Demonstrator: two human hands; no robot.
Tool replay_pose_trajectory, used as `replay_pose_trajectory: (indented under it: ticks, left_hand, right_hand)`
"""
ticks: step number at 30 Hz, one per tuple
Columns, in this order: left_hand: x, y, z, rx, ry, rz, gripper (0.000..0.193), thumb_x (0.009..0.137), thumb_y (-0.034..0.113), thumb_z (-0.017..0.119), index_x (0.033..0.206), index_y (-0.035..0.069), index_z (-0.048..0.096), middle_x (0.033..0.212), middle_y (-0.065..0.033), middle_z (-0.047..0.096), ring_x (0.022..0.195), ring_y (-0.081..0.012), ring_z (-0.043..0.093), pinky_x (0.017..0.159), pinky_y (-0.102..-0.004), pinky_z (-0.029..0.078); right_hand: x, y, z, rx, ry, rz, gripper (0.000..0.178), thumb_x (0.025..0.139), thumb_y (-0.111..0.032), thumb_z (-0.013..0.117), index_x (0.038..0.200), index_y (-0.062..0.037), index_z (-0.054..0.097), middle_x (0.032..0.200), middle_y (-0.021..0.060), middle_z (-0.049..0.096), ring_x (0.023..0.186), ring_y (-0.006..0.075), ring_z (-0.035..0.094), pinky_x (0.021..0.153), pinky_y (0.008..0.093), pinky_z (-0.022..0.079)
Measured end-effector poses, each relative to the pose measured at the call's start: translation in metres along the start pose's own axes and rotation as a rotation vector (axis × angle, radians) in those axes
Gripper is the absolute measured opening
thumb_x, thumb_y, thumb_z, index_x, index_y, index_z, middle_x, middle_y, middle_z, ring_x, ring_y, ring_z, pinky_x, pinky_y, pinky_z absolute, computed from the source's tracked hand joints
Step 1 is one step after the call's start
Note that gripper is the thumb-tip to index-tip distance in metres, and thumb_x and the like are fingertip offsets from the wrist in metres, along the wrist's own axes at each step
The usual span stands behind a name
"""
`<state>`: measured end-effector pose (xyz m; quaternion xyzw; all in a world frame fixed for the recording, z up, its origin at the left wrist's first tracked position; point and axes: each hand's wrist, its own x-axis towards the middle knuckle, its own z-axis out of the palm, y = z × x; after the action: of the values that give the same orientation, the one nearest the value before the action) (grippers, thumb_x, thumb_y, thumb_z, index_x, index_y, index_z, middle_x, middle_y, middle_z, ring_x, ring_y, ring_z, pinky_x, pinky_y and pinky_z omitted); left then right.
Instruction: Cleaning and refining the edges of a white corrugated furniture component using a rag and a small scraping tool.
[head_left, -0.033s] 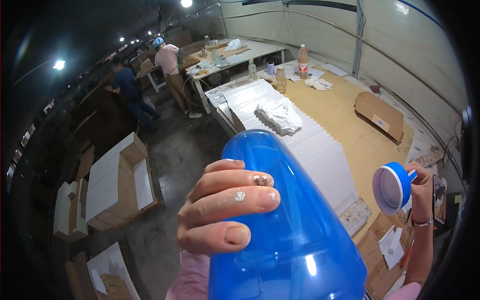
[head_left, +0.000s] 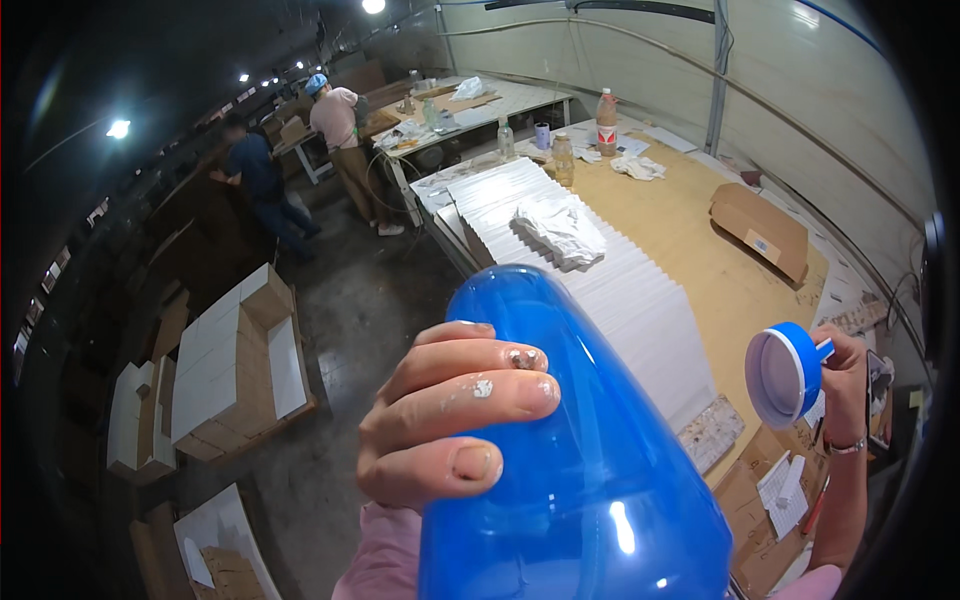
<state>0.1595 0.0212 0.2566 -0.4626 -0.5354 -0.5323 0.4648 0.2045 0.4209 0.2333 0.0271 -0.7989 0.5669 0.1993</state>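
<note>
My left hand [head_left: 455,415] is wrapped round a large translucent blue bottle [head_left: 600,490], which is raised close in front of me and fills the lower middle. Specks of white and dark residue mark the fingers. Off to the right, my right hand [head_left: 843,375] grips a blue cap [head_left: 786,372] by its loop, with the white inside facing left. The cap is apart from the bottle. Whether the bottle holds liquid I cannot tell, and its mouth is not visible.
Beyond the bottle, a workbench [head_left: 690,230] carries a stack of white strips [head_left: 640,320], a crumpled white cloth [head_left: 560,232], a brown-filled bottle [head_left: 606,122] and a cardboard piece [head_left: 760,232]. Stacked white panels [head_left: 225,360] stand on the floor at left. Two people work farther back.
The blue bottle and my left hand have shifted very slightly downward and to the right. My right hand holds the cap in nearly the same place.
</note>
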Motion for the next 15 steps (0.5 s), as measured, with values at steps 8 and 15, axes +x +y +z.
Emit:
replay_pose_trajectory:
  ticks: [8,15]
  left_hand:
    - [-0.037,-0.015,0.001,-0.137,-0.148,-0.329,0.034,0.086,0.001,0.065,0.118,0.006,0.054,0.113,-0.0217,0.067,0.104,-0.0368,0.066,0.088,-0.0468,0.055]
    - [-0.099,-0.036,-0.001,-0.27,-0.233,-0.733,0.088,0.059,0.022,0.094,0.133,0.001,0.05,0.124,-0.0212,0.062,0.111,-0.033,0.064,0.095,-0.0433,0.052]
  right_hand:
    - [-0.005,-0.027,0.0,-0.039,-0.042,-0.025,0.018,0.08,0.004,0.073,0.098,0.0016,0.069,0.086,0.0019,0.065,0.081,0.0062,0.062,0.068,0.02,0.05]
    - [0.004,-0.113,0.04,-0.404,-0.197,-0.417,0.026,0.072,-0.005,0.082,0.095,0.0,0.071,0.081,0.0062,0.065,0.07,0.0129,0.062,0.065,0.0262,0.051]
